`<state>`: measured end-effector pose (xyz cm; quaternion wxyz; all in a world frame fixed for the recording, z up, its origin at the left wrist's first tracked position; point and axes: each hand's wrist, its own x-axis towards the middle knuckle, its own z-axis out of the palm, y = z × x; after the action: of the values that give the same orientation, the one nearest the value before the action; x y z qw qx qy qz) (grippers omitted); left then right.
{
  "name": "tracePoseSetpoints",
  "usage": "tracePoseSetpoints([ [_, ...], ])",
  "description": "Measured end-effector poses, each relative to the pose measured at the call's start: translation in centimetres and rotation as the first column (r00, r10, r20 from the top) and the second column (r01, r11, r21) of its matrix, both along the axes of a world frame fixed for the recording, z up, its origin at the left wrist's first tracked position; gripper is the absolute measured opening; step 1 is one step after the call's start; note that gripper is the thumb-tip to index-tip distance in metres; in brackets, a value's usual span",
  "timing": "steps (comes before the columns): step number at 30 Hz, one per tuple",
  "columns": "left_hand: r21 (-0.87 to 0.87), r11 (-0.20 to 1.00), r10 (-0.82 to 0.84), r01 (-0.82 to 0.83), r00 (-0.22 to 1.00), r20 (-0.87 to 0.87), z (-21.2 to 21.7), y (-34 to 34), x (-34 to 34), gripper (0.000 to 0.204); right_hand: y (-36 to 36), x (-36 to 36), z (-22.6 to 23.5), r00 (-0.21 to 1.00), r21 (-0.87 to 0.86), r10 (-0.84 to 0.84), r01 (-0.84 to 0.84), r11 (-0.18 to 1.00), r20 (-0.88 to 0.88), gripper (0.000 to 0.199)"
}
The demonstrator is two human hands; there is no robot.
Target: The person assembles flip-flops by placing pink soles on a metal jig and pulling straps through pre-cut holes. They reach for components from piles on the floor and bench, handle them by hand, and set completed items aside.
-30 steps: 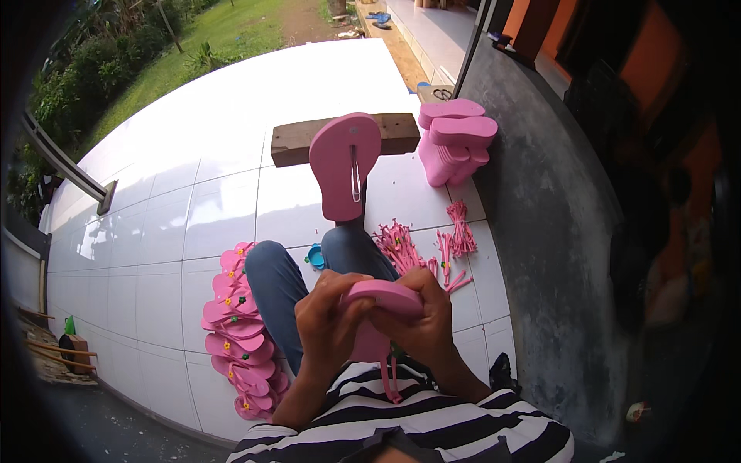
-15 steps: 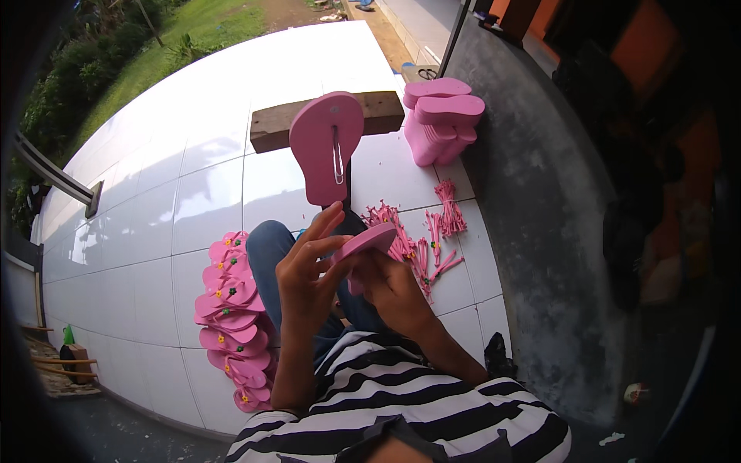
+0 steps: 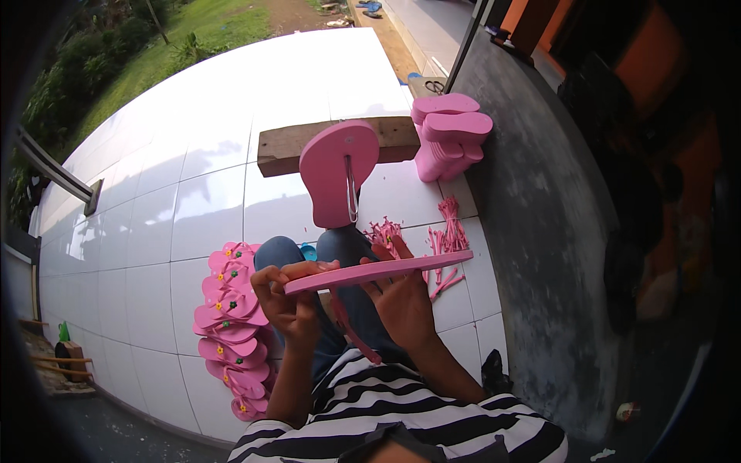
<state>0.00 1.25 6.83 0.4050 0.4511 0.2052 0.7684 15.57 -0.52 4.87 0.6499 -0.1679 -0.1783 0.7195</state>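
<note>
A pink flip-flop sole (image 3: 386, 269), seen edge-on, is held level above my lap. Its pink strap (image 3: 351, 332) dangles from the underside. My left hand (image 3: 293, 305) is closed around the left end, fingers over the top edge. My right hand (image 3: 407, 307) lies against the sole with its fingers stretched and spread; some fingertips show above the edge, and part of the hand is hidden behind it. Beyond my hands, another pink sole (image 3: 340, 174) rests upright against a wooden beam (image 3: 279, 149), with a metal hook-like rod (image 3: 350, 189) sticking out of its face.
Finished pink flip-flops with flower decorations (image 3: 231, 332) are piled along my left. Loose pink straps (image 3: 386, 230) and a strap bundle (image 3: 451, 222) lie on the tiles to the right. Pink soles (image 3: 455, 127) are stacked beside the grey wall (image 3: 540, 208). Scissors (image 3: 434, 86) lie beyond.
The held flip-flop has swung from tilted between my hands to long and level, its strap now dangling below. My right hand has gone from curled around it to spread fingers.
</note>
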Motion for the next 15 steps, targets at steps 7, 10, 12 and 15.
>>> tracePoseSetpoints([
  [7, 0.032, 0.979, 0.164, -0.203, 0.674, -0.72, -0.1, 1.3, -1.2, 0.051, 4.4, 4.0, 2.0, 0.576, 0.61, -0.48, -0.042, 0.791, 0.662, 0.024],
  [10, 0.2, 0.973, 0.222, -0.116, 0.715, -0.663, 2.3, 2.2, 0.0, 0.045, 5.9, 3.7, 4.5, 0.3, 0.711, -0.645, -0.272, 0.649, 0.703, 0.033],
  [12, 0.251, 0.961, 0.261, -0.116, 0.685, -0.68, 3.2, 2.8, 0.1, 0.032, 6.2, 3.2, 4.6, 0.234, 0.757, -0.72, -0.249, 0.605, 0.653, 0.035],
  [15, 0.276, 0.949, 0.299, -0.153, 0.712, -0.636, 3.1, 3.4, -0.2, 0.031, 6.5, 2.7, 4.6, 0.2, 0.805, -0.78, -0.177, 0.566, 0.592, 0.037],
])
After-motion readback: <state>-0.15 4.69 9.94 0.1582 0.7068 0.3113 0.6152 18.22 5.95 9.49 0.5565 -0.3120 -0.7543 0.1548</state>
